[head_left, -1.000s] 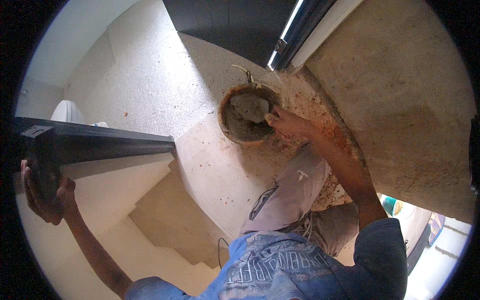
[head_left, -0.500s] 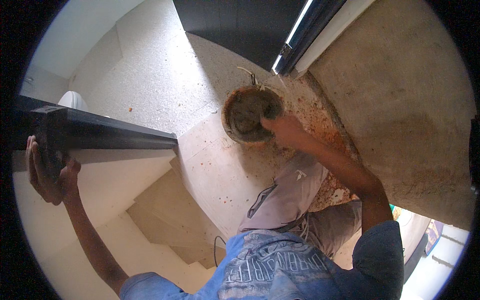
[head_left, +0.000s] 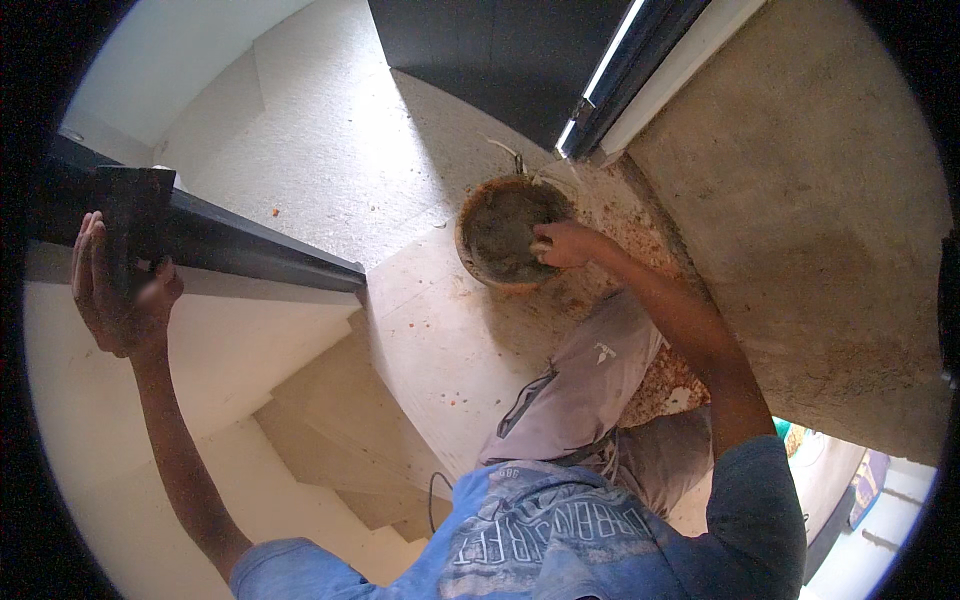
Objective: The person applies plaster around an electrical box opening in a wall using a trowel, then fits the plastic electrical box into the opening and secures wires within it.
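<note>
My left hand [head_left: 128, 290] is closed around a dark blocky piece [head_left: 135, 200] at the black door frame [head_left: 255, 245]; whether it is part of the frame is unclear. My right hand [head_left: 562, 246] has its fingers curled at the inner right side of a round, dirty basin [head_left: 468, 232] of grey, wet cement-like mix; what the fingertips hold is hidden. The basin sits on the pale, spattered floor [head_left: 420, 360], just beyond my bent leg [head_left: 560, 390].
A black door panel [head_left: 470, 55] with a bright metal edge [head_left: 600, 75] stands ahead. A rough cement-coloured surface [head_left: 810, 200] fills the right. A stepped beige surface [head_left: 330, 430] lies at lower left. Pipes or cables [head_left: 505, 150] poke out behind the basin.
The view has shifted, so my left hand and the door frame appear higher. The pale patch in the basin no longer shows, and my right hand's fingers have shifted at its rim.
</note>
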{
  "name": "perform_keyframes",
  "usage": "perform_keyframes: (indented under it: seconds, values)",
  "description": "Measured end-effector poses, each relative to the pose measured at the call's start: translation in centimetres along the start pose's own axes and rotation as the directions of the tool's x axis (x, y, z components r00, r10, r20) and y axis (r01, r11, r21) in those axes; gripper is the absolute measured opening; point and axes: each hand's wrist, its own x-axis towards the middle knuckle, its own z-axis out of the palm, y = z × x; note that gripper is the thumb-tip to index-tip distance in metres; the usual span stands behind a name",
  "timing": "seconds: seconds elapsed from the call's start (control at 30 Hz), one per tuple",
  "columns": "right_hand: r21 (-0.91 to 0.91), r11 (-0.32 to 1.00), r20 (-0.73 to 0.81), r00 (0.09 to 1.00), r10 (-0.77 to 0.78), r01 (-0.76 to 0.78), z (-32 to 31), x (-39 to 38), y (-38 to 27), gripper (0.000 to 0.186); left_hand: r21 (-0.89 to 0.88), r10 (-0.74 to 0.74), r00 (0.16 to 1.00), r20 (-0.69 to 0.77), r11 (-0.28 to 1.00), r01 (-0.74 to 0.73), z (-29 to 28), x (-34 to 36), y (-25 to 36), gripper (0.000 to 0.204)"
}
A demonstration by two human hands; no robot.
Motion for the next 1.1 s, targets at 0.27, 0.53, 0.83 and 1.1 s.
perform_keyframes:
  seconds: [0.27, 0.53, 0.83, 1.1]
  values:
    - [0.759, 0.643, 0.121, 0.992, 0.019, -0.105, 2.3, -3.3, 3.5, 0.04, 0.049, 0.046, 0.997, -0.068, 0.998, -0.043, -0.3, 1.0, 1.4, 0.057]
    - [0.031, 0.992, -0.351, 0.931, -0.102, 0.12, 1.1, -5.7, 2.3, 0.053, 0.039, 0.05, 0.99, -0.132, 0.998, -0.045, -0.1, 0.3, 1.0, 0.056]
    - [-0.398, 0.916, -0.196, 0.98, -0.026, -0.055, -0.1, -1.9, 0.6, 0.054, -0.013, 0.024, 0.992, -0.126, 1.0, -0.025, 0.9, -0.1, 1.1, 0.059]
    - [-0.55, 0.835, -0.252, 0.957, -0.144, -0.019, 1.5, -1.9, -0.7, 0.031, 0.055, -0.017, 0.998, -0.061, 0.998, 0.021, 0.1, -1.1, 0.6, 0.06]
